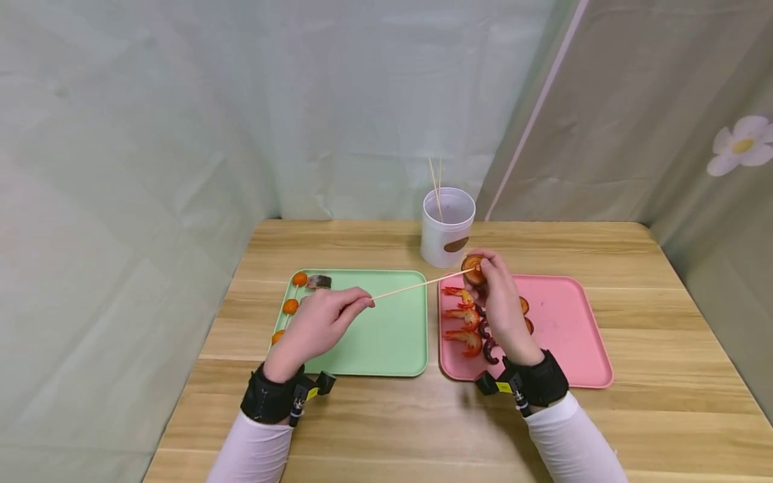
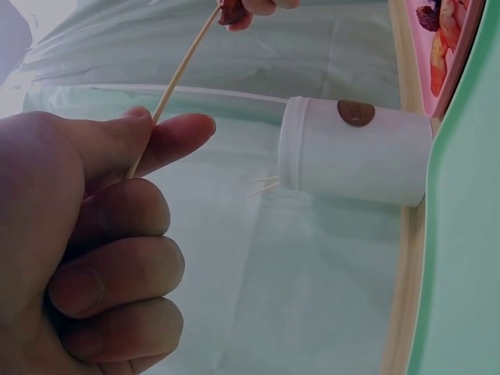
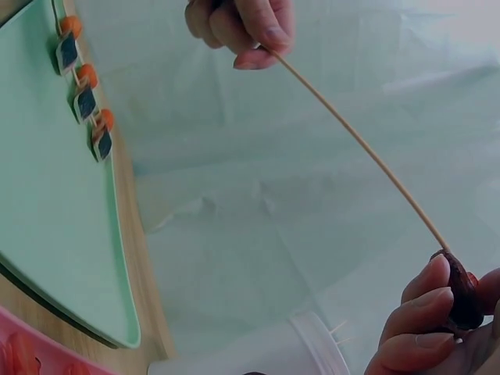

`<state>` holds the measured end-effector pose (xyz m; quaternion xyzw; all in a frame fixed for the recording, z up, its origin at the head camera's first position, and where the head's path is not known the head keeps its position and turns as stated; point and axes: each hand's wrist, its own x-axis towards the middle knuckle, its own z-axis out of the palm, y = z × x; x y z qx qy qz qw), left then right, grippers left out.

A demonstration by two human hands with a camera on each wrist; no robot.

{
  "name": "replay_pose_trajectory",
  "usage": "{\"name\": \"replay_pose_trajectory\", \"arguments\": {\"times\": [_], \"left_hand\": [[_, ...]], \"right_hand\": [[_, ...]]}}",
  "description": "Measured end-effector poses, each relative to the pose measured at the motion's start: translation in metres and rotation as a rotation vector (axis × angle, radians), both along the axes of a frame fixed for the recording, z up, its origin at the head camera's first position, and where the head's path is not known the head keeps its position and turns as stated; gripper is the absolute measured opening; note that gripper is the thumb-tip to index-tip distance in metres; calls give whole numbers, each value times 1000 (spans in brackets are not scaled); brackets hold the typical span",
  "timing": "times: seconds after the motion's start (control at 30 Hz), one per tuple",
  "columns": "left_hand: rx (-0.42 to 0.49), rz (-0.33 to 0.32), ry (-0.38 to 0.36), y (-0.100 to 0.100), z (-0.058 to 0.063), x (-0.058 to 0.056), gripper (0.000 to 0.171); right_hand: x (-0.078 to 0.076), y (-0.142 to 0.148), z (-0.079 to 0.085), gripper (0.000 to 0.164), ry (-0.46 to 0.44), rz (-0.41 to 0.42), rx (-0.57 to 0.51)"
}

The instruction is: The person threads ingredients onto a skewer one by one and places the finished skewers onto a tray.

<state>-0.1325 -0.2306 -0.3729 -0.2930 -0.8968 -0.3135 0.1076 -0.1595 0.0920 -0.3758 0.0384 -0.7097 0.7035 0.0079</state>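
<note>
Between thumb and index finger, my left hand (image 1: 323,322) pinches a thin wooden skewer (image 1: 417,286) above the green tray. My right hand (image 1: 501,302) holds a round brown piece of food (image 1: 471,277), mushroom-like with lighter markings, over the pink tray's back-left corner. The skewer's far end meets this piece; how deep it goes in, I cannot tell. In the right wrist view the skewer (image 3: 355,134) bows slightly, and the dark piece (image 3: 462,301) sits between fingers and thumb.
The green tray (image 1: 386,342) bears skewered orange balls (image 1: 290,306) and dark-skinned pieces (image 3: 85,101). On the pink tray (image 1: 568,335) lie shrimps (image 1: 464,318), dark curled pieces (image 1: 490,352) and more brown rounds (image 1: 524,305). A white cup (image 1: 443,245) with skewers stands behind, near the curtain (image 1: 374,134).
</note>
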Motion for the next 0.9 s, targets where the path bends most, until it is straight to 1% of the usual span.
{"name": "replay_pose_trajectory", "arguments": {"times": [0.23,0.5,0.57,0.8,0.9], "left_hand": [[8,0,-10,-1,-1,0,12],[8,-2,14,-1,-2,0,12],[9,0,19,0,-2,0,12],[5,21,35,1,-3,1,12],[18,35,32,3,-4,1,13]], "right_hand": [[-1,2,-2,47,30,3,40],[-1,0,-4,44,97,0,8],[-1,0,-4,43,119,12,4],[-1,-2,-4,39,160,62,74],[1,-3,-4,40,172,95,40]]}}
